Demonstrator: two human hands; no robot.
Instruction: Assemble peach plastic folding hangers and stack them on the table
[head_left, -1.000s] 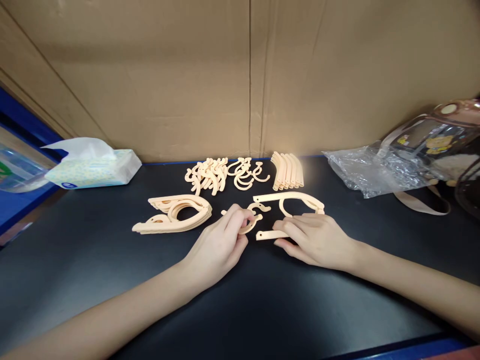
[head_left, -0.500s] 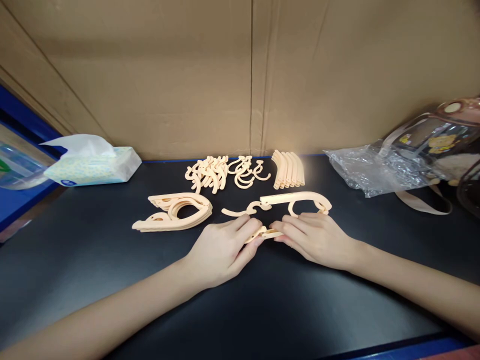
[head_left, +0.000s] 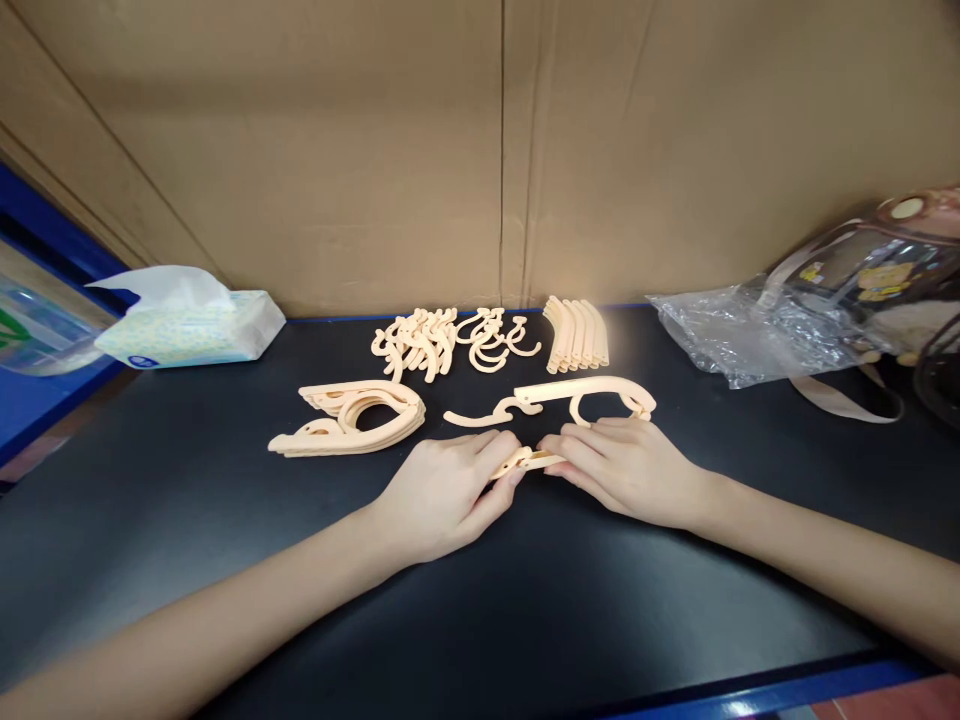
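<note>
My left hand (head_left: pixel 442 490) and my right hand (head_left: pixel 630 468) meet on the black table (head_left: pixel 225 540), both pinching small peach plastic pieces (head_left: pixel 529 460) pressed together between the fingertips. Just behind the hands lies a peach hanger arm (head_left: pixel 592 393) with a loose hook piece (head_left: pixel 480 415) at its left end. A stack of curved peach hanger parts (head_left: pixel 352 420) rests to the left of my left hand.
At the back of the table are a pile of peach hooks (head_left: pixel 450 345) and a row of short curved bars (head_left: pixel 576 335). A tissue pack (head_left: pixel 187 325) lies back left, a clear plastic bag (head_left: pixel 750 340) and a bottle with a strap (head_left: pixel 877 270) back right. A cardboard wall (head_left: pixel 480 150) stands behind.
My left hand brought its hook piece right and down to the flat piece under my right hand. Both hands now press the pieces together.
</note>
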